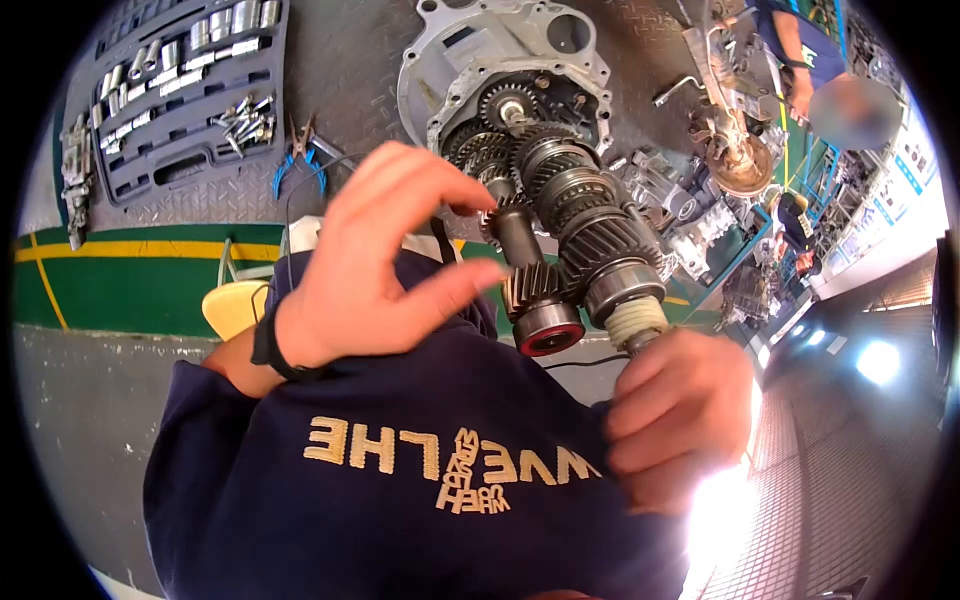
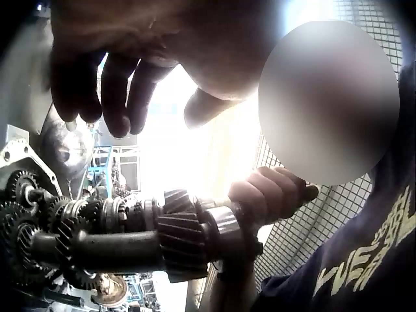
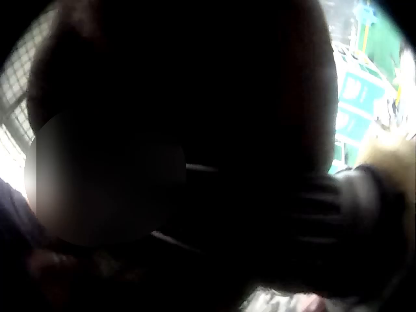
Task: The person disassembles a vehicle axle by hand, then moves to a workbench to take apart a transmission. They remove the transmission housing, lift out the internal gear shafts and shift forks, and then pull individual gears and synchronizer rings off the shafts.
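In the head view, my right hand [image 1: 685,410] grips the near end of a long gear shaft [image 1: 605,240], just past its pale ribbed collar [image 1: 636,318]. Beside that shaft lies a shorter countershaft [image 1: 518,240] with a helical gear and a red-ringed bearing [image 1: 549,333]. Both shafts run into a grey gearbox housing [image 1: 510,55]. My left hand [image 1: 375,260] is by the countershaft, thumb and fingers spread apart. The left wrist view shows that hand [image 2: 162,52] above the gears, its fingers pointing down with nothing between them. Darkness fills most of the right wrist view.
On the metal bench, a socket set case [image 1: 190,170] lies at the far left, with blue-handled pliers [image 1: 300,165] beside it. Metal parts [image 1: 690,225] crowd the right side. Another person [image 1: 800,50] is at the upper right. A yellow stool [image 1: 232,308] stands below the bench.
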